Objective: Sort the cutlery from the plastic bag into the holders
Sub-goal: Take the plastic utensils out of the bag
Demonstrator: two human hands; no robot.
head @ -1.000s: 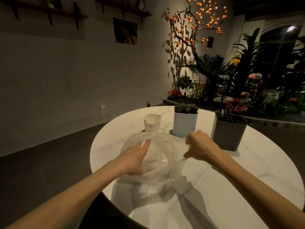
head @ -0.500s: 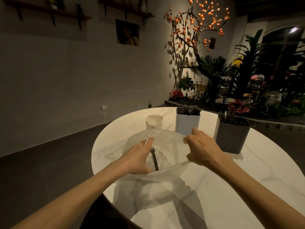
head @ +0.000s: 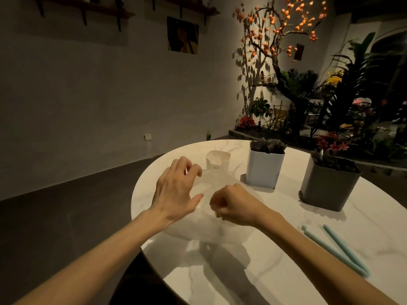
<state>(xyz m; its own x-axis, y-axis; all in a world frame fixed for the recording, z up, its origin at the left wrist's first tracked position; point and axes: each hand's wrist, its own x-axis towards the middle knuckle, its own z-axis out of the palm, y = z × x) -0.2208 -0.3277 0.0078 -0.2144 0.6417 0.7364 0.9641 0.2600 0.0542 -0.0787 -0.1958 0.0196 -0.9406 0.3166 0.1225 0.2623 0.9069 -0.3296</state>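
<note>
A clear plastic bag (head: pixel 209 227) lies crumpled on the round marble table (head: pixel 286 271), in front of me. My left hand (head: pixel 176 188) is over the bag's far left part, fingers arched and spread, gripping nothing. My right hand (head: pixel 233 205) is curled into a fist at the bag's middle and pinches the plastic. No cutlery shows through the bag. Behind it stand a white holder (head: pixel 264 170) filled with dark cutlery, a grey holder (head: pixel 328 190) also holding dark cutlery, and a small white cup-like holder (head: pixel 218 161).
Two pale teal sticks (head: pixel 337 249) lie on the table to the right of my right forearm. The table's left edge curves close to my left arm. Plants and a lit tree stand beyond the table on the right.
My right hand has moved left to the bag's middle and closed into a fist. My left hand has lifted with its fingers arched. The dark fork seen in the bag is now out of sight.
</note>
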